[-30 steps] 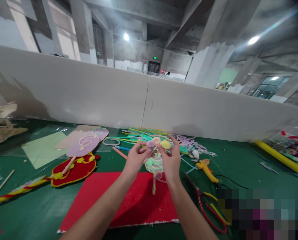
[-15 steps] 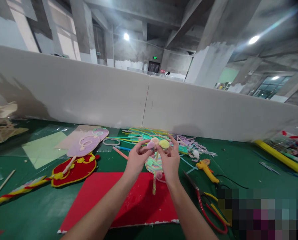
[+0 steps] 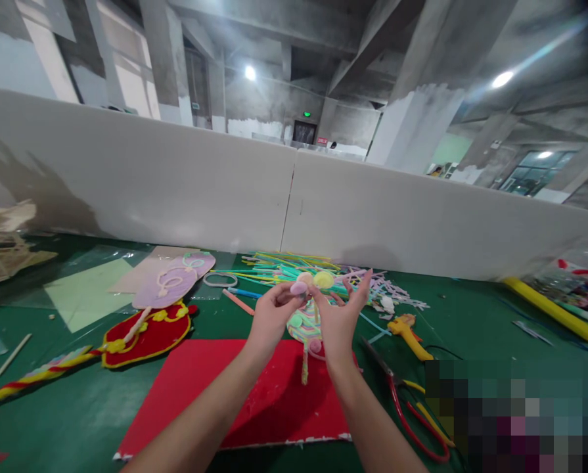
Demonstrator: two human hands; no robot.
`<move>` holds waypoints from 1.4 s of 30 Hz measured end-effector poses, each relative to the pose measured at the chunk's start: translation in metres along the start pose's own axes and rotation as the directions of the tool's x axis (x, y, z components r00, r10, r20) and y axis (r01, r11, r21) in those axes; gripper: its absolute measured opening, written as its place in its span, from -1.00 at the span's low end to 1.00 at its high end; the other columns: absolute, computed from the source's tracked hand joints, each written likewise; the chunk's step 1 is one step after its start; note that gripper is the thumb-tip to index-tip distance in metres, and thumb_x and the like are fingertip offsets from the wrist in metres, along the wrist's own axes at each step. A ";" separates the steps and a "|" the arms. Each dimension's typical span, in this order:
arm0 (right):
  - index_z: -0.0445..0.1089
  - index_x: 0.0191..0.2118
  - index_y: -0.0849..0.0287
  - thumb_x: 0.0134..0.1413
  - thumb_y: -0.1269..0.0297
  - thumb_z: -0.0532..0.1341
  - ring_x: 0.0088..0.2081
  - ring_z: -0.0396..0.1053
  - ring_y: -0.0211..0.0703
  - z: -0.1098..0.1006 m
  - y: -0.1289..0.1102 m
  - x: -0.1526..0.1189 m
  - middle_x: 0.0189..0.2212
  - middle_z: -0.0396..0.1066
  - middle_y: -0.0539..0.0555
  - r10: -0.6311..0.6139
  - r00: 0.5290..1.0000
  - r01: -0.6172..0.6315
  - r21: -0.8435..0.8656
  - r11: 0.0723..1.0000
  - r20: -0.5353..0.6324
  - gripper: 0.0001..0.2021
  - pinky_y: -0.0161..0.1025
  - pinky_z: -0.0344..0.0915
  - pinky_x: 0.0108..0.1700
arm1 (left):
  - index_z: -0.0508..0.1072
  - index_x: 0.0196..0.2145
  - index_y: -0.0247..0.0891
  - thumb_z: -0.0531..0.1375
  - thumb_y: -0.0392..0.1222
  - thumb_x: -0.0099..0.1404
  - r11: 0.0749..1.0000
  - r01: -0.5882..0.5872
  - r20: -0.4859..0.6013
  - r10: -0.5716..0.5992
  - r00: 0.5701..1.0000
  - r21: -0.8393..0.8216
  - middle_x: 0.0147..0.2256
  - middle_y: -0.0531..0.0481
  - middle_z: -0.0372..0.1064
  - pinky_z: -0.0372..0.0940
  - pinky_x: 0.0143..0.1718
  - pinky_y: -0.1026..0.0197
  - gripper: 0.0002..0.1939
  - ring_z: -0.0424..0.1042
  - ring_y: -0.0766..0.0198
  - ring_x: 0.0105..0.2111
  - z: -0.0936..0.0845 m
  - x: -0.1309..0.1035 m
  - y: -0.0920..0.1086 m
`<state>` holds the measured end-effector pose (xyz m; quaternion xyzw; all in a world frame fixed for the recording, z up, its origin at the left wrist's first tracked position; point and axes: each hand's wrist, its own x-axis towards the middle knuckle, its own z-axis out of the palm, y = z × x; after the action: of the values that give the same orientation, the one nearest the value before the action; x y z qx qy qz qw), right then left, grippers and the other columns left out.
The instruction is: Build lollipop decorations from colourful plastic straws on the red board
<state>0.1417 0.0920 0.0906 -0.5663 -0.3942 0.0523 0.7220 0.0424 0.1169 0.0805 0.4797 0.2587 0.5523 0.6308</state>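
Above the red sheet [image 3: 200, 387], my left hand [image 3: 272, 315] pinches a small cluster of pastel discs: a pink-purple disc [image 3: 298, 288], a peach one [image 3: 305, 279] and a yellow one [image 3: 324, 280]. My right hand [image 3: 339, 322] is at the right side of the cluster, its thumb near the yellow disc, its other fingers raised and spread. Behind and below the hands lies a striped pastel round piece [image 3: 298, 328] with a twisted stem [image 3: 304, 368]; the hands hide part of it.
Pipe cleaners [image 3: 274, 266] lie behind the hands. A yellow glue gun [image 3: 409, 336] and red-handled scissors [image 3: 397, 401] are at right. The red fan-shaped piece [image 3: 150, 335] and purple piece [image 3: 165, 282] lie left. A white partition [image 3: 200, 184] stands behind.
The fingers of my right hand have spread and lifted to the right, away from the yellow disc. My left hand and the discs have barely moved.
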 end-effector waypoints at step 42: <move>0.34 -0.46 0.21 -0.31 0.23 0.28 -0.52 0.32 -0.31 0.005 0.012 -0.003 -0.53 0.36 -0.03 0.396 0.821 -0.557 0.421 0.716 0.412 -0.79 -0.34 0.28 -0.45 | 0.28 -0.42 -0.32 0.20 -0.19 -0.05 0.994 0.104 -0.166 -0.109 0.980 -0.038 -0.54 0.01 0.41 0.32 -0.39 0.26 -0.78 0.42 0.31 -0.50 -0.004 0.004 0.010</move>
<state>0.1416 0.0989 0.0788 -0.4160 -0.3054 0.4270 0.7425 0.0355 0.1211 0.0881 0.4077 0.3279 0.5598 0.6425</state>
